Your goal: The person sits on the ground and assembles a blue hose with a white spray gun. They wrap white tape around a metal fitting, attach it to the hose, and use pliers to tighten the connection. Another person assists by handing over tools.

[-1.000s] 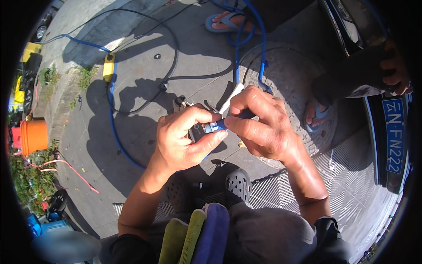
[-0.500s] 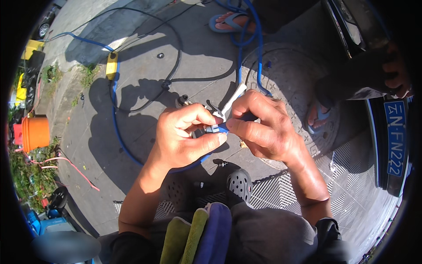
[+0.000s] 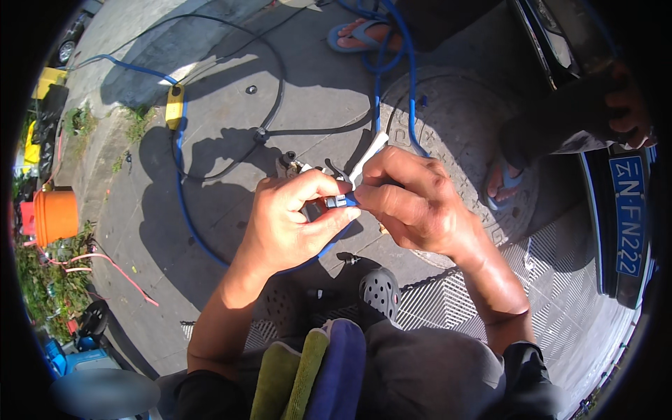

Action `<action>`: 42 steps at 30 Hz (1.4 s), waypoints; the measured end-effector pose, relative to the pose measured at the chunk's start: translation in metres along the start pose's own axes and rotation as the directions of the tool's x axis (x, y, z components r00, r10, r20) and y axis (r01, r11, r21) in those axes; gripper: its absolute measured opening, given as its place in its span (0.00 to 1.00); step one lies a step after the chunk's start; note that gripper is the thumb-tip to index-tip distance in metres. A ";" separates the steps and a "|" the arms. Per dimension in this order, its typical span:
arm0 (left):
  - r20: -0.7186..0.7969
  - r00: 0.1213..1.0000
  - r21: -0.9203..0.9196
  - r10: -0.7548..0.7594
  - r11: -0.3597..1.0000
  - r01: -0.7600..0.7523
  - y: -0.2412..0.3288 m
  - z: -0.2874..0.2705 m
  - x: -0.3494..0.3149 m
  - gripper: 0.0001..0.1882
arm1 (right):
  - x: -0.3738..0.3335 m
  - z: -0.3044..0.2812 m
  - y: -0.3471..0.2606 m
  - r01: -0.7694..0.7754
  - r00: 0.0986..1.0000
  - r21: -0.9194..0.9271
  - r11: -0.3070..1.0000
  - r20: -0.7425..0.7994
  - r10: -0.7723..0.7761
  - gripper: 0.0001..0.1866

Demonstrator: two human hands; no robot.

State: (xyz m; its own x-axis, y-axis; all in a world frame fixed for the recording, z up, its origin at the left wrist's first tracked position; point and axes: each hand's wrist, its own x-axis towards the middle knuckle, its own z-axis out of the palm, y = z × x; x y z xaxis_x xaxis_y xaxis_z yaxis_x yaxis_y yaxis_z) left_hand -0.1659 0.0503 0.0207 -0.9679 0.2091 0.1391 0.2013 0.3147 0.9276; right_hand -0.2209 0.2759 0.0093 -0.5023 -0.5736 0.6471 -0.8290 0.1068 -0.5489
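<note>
My left hand pinches a small silver and blue fitting between thumb and forefinger. Close against it, my right hand has its thumb and fingers closed on the fitting's blue end, which they mostly cover. A narrow white strip rises from between the hands, slanting up and right; where it is fixed cannot be made out. Just beyond my left fingers are a dark curved piece and some small metal parts, partly hidden by that hand.
A black cable and blue hose loop over the paving, with a yellow box on the line. Someone in flip-flops stands near a round manhole cover and a dark car's bumper. An orange bucket stands left. Folded towels lie at my lap.
My right fingers have closed in on the fitting, covering more of its blue end. The left hand keeps its pinch. The whole view has shifted slightly.
</note>
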 end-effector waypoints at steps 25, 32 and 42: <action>-0.036 0.994 0.037 0.106 0.994 -0.105 0.003 0.001 0.007 0.12 | -0.007 0.010 -0.003 -0.198 0.974 0.214 0.957 -0.069 0.217 0.12; 0.040 0.998 -0.367 -0.043 0.929 0.055 -0.061 0.044 0.014 0.44 | 0.014 0.009 0.011 -0.357 0.777 0.844 0.401 0.030 0.629 0.12; -0.199 0.972 -0.595 -0.126 0.804 -0.018 -0.058 0.081 0.026 0.12 | 0.015 -0.002 0.039 -0.501 0.785 0.640 0.583 0.052 0.617 0.21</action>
State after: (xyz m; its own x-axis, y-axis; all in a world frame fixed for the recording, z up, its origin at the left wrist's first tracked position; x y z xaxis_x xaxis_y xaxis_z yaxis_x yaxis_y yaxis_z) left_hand -0.1903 0.1125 -0.0580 -0.9960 -0.0204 0.0874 0.0895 -0.3017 0.9492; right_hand -0.2612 0.2728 -0.0013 -0.8932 -0.4269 0.1414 -0.0741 -0.1703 -0.9826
